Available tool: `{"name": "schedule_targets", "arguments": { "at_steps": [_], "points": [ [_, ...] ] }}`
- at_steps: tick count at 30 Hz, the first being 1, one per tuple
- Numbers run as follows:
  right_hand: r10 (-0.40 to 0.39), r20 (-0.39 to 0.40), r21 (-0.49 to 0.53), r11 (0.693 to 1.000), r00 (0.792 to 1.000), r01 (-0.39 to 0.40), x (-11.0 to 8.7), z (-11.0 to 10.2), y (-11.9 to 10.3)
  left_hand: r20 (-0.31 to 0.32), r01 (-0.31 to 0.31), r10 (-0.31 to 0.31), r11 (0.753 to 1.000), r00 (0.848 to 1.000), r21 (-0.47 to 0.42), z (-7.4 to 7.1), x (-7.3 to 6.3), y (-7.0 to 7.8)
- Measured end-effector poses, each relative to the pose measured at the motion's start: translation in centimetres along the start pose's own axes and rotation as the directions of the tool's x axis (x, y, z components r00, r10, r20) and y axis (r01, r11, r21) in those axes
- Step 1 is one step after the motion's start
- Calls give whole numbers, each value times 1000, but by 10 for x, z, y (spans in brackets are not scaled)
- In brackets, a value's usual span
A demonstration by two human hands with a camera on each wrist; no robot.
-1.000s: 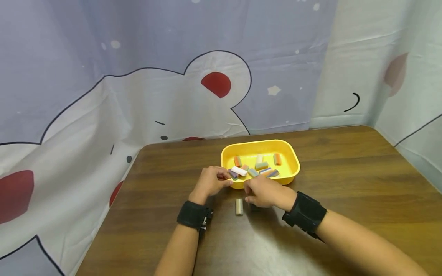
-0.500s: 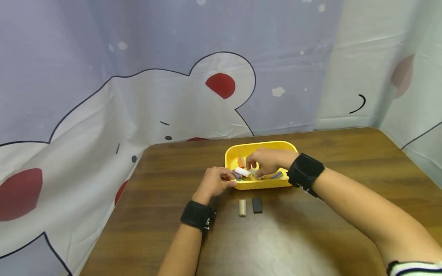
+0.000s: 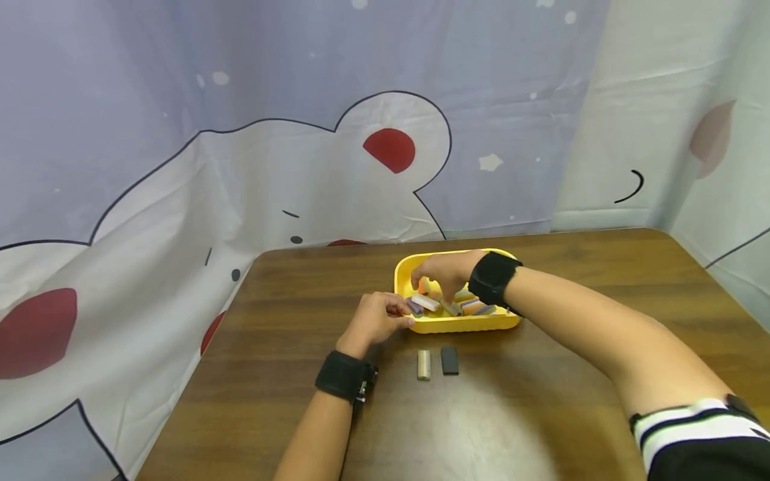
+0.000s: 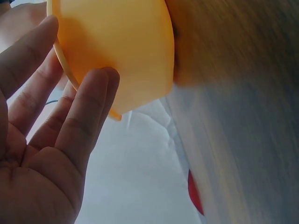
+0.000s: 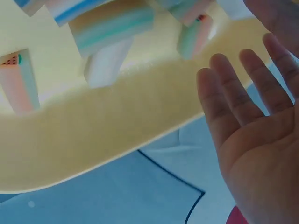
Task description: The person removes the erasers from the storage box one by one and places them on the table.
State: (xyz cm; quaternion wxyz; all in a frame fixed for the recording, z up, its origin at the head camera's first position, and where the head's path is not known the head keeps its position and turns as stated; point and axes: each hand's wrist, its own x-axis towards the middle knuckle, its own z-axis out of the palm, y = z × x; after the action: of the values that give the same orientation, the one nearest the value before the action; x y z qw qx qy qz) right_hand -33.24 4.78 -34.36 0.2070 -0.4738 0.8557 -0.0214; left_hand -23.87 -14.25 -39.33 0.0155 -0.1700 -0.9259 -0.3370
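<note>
My left hand [image 3: 371, 322] holds the near left corner of a yellow plastic tray [image 3: 466, 325], its thumb and fingertips against the rim and outer wall. In the left wrist view its fingers lie along that orange-looking wall [image 4: 140, 51]. My right hand [image 3: 448, 270] hovers over the tray, fingers pointing down and apart; nothing shows between them in the right wrist view. Small coloured blocks, perhaps erasers, lie loose in the tray, among them a white one [image 3: 425, 302] and a wedge with a watermelon-like end [image 5: 21, 84]. The right hand hides some of them.
On the brown wooden table [image 3: 289, 321], in front of the tray, a beige block [image 3: 424, 365] and a dark grey block [image 3: 449, 361] stand side by side, slightly apart. A printed cloth [image 3: 289, 174] hangs behind and at the sides.
My right hand has left the dark grey block beside the beige one and moved up over the tray, then shifted slightly left. The left hand keeps its place at the tray's corner.
</note>
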Motion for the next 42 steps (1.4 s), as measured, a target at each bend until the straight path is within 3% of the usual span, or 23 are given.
{"name": "schedule_targets", "arguments": {
  "at_steps": [9,35,42],
  "points": [
    [-24,25,-67,997,999,26,11,14,-7,-12,-8,8,1000,1000,-4,0,-2,2],
    [-79,-56,-7,997,995,78,12,21,-2,-23,-26,26,1000,999,1,-1,1,2],
    [-50,-61,-2,999,997,50,11,23,-3,-8,-6,6,1000,1000,1,-1,-1,1]
  ]
}}
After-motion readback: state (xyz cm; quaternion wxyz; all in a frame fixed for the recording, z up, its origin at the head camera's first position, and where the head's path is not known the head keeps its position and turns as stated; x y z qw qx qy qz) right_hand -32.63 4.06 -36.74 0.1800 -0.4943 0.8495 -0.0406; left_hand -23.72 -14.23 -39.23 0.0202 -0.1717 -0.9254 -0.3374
